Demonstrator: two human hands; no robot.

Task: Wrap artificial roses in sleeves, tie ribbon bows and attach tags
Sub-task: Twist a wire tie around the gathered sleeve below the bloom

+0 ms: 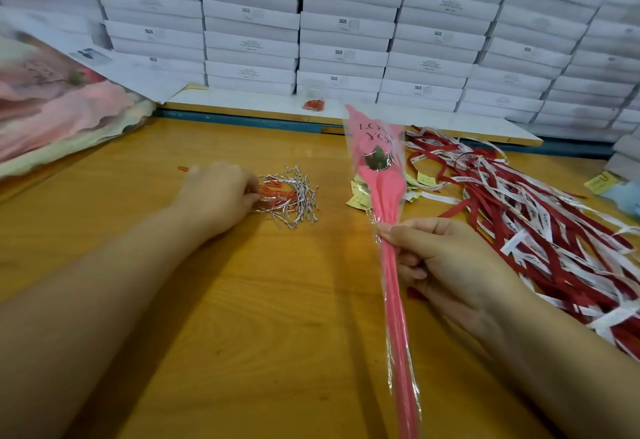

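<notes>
From the head camera, the right hand [446, 265] grips the sleeved rose [375, 161] at the neck, where the wrapper narrows, with thumb and curled fingers closed round the crinkled film. The sleeve is a glossy clear plastic with a pink panel, wide and pointed at the far end and tapering to a long thin tail. Dark lettering shows near its tip, above a green calyx. It is held up off the wooden table [242, 317]. Its long axis runs from the bottom edge of the picture up and slightly left, so the bloom end points away from the person toward the stacked white cardboard boxes [346, 23].

The left hand [218, 193] rests knuckles-up on the table, its fingertips bent into a loose heap of twist ties [294, 199], silver foil and orange-red wire. Whether the fingers have closed on one cannot be told through the blur.

Right of the rose lies a tangle of flat red and white printed ribbons [519, 213], with small yellow paper tags [360, 198] just beside the sleeve. At far left is a slanted stack of pink wrappers [52, 109]
</notes>
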